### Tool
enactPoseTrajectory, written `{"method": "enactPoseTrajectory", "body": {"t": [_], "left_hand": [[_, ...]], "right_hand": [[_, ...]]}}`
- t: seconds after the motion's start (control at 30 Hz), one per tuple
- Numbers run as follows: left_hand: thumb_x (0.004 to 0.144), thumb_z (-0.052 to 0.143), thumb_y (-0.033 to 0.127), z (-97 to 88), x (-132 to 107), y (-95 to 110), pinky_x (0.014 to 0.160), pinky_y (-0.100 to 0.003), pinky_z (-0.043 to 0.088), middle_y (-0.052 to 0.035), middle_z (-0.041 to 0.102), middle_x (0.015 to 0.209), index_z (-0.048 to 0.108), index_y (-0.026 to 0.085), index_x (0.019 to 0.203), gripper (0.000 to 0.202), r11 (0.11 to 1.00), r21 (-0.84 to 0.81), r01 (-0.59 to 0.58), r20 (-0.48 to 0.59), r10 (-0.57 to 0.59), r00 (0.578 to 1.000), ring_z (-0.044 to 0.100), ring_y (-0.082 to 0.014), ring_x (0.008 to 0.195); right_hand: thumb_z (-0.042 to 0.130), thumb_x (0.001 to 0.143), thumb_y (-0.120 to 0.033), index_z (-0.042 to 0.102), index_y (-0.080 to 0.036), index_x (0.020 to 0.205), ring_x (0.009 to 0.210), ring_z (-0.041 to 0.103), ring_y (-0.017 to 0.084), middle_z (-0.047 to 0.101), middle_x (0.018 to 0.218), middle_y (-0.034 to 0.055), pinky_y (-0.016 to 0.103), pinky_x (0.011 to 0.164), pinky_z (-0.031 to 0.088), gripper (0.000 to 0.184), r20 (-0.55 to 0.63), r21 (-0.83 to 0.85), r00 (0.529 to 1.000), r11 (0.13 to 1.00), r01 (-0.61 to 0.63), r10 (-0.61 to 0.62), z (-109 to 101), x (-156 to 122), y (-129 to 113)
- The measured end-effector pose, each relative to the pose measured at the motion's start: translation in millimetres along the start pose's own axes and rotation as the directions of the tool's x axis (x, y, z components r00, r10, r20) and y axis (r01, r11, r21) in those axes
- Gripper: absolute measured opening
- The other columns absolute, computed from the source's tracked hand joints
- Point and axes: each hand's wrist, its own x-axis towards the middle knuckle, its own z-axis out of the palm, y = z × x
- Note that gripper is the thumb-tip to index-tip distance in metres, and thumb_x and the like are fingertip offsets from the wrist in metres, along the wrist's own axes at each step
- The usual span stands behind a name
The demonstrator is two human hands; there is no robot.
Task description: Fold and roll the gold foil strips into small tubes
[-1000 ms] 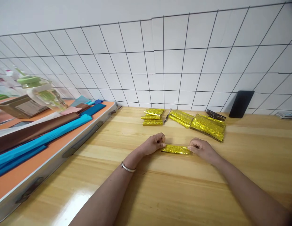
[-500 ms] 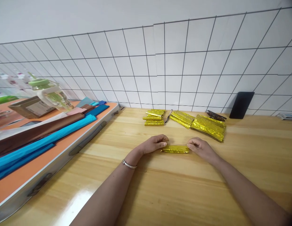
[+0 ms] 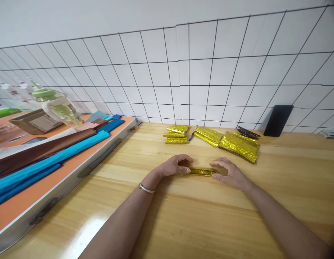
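Well in from the far edge of the tabletop [image 3: 199, 223], a gold foil strip [image 3: 200, 172] lies between the left hand [image 3: 175, 166] and right hand [image 3: 233, 174], each with thumb and fingers parted.

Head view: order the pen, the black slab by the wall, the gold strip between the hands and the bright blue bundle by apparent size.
Largest to smallest:
Bright blue bundle, cut off by the frame
Black slab
Gold strip, visible part
Pen

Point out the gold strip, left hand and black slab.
Gold strip [image 3: 200, 172], head view: its visible middle.
Left hand [image 3: 174, 166], head view: back of the hand.
Black slab [image 3: 278, 121], head view: middle of its front face.
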Motion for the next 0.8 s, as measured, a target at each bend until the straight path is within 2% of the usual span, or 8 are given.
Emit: {"method": "enactPoseTrajectory", "body": {"t": [0.2,0.4,0.8], "left_hand": [[0.073,0.067,0.038,4.5,2,-2,0.074,-0.027,0.045,-0.0053,0.061,0.092,0.058,0.014,0.103,0.039,1.000,-0.022,0.017,-0.054,-0.018,0.998,0.056,-0.0155,0.083],[0.076,0.063,0.040,10.1,5,-6,0.070,-0.024,0.044,-0.0043,0.061,0.087,0.061,0.014,0.096,0.033,1.000,-0.027,-0.010,-0.132,0.006,0.991,0.054,-0.0133,0.078],[0.086,0.047,0.040,16.0,9,-2,0.063,-0.021,0.040,-0.0013,0.058,0.075,0.063,0.015,0.089,0.030,0.981,0.188,-0.042,-0.224,0.085,0.971,0.049,-0.0114,0.068]], "right_hand": [[0.063,0.075,-0.035,0.063,-0.023,0.100,0.091,0.058,0.021,0.064,0.094,0.0053,0.035,0.084,0.045,0.028,-0.030,0.014,0.997,0.998,-0.066,0.066,7,0,6],[0.058,0.078,-0.035,0.065,-0.022,0.094,0.087,0.058,0.020,0.064,0.091,0.0051,0.033,0.079,0.047,0.021,-0.065,0.047,0.992,0.993,-0.107,0.109,10,0,13],[0.051,0.085,-0.035,0.066,-0.024,0.092,0.080,0.057,0.018,0.065,0.082,0.0035,0.030,0.074,0.045,0.020,-0.049,0.011,0.998,0.999,-0.050,0.050,7,3,7]]}}
